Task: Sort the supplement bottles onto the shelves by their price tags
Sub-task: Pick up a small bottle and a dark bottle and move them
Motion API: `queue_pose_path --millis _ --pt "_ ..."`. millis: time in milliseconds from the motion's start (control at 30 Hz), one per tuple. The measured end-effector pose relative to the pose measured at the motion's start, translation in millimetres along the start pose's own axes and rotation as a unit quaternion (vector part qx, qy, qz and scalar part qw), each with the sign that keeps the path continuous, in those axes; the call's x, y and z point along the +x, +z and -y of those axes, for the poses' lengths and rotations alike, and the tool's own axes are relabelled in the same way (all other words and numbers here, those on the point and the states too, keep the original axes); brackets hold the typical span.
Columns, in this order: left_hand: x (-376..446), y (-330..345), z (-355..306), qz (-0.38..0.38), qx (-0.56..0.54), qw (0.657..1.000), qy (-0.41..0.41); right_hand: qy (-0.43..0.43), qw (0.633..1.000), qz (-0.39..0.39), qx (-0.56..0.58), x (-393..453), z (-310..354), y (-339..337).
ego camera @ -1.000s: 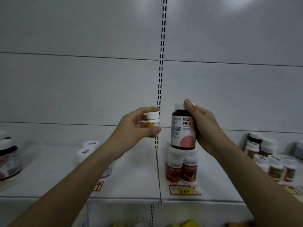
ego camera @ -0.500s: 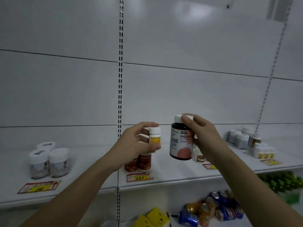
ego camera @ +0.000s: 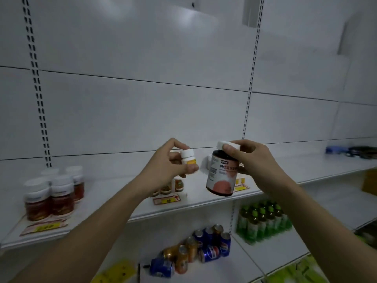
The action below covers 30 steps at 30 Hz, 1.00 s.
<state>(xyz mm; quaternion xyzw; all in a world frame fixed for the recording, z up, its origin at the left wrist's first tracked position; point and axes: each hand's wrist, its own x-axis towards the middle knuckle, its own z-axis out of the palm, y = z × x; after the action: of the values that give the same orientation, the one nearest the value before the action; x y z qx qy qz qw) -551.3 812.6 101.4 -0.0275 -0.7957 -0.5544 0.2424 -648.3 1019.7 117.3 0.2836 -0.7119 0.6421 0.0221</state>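
Left grip [ego camera: 169, 164]: small bottle [ego camera: 188, 159] | right grip [ego camera: 251, 160]: large bottle [ego camera: 221, 176] cap

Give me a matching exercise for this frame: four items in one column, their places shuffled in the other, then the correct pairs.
Items:
1. small white bottle
2. large dark bottle
3. soda cans
4. green-capped bottles

Places:
A. lower shelf, right of the cans
B. gripped by the right hand
C. lower shelf, some tipped over
D. pinched by the left hand

Pairs: 1-D, 2-B, 3-C, 4-A
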Motion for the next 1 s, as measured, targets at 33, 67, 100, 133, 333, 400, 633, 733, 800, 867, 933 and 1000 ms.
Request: queue_pose_path --millis 33,67,100,133,333,400,633,733,800,867,933,1000 --pt "8 13 1 0.005 0.001 1.000 -0.002 0.000 1.000 -0.010 -0.001 4 -4 -14" --pt "16 24 3 0.009 0.004 1.000 -0.003 0.001 1.000 -0.022 0.001 7 -8 -27" --pt "24 34 6 0.013 0.007 1.000 -0.007 0.004 0.999 -0.036 0.005 11 -13 -39" --pt "32 43 10 0.017 0.016 1.000 -0.011 0.008 0.999 -0.050 0.011 15 -19 -49" --pt "82 85 50 0.023 0.069 0.997 -0.027 0.030 0.996 -0.084 0.013 44 -59 -89" --pt "101 97 68 0.030 0.074 0.996 -0.043 0.035 0.996 -0.080 -0.004 59 -73 -100" --pt "170 130 130 0.064 0.055 0.994 -0.074 0.039 0.997 -0.053 -0.047 124 -119 -124" --pt "192 139 156 0.038 0.081 0.992 -0.086 0.031 0.997 -0.039 -0.059 154 -132 -129" --pt "201 145 167 0.026 0.116 0.988 -0.098 0.022 0.998 -0.040 -0.050 171 -139 -131" --pt "209 150 175 0.011 0.145 0.984 -0.108 0.018 0.999 -0.033 -0.037 188 -147 -131" --pt "220 157 182 -0.004 0.175 0.978 -0.115 0.023 0.999 -0.019 -0.027 208 -154 -134" --pt "229 166 187 -0.006 0.203 0.972 -0.119 0.015 1.000 -0.004 -0.026 227 -162 -137"
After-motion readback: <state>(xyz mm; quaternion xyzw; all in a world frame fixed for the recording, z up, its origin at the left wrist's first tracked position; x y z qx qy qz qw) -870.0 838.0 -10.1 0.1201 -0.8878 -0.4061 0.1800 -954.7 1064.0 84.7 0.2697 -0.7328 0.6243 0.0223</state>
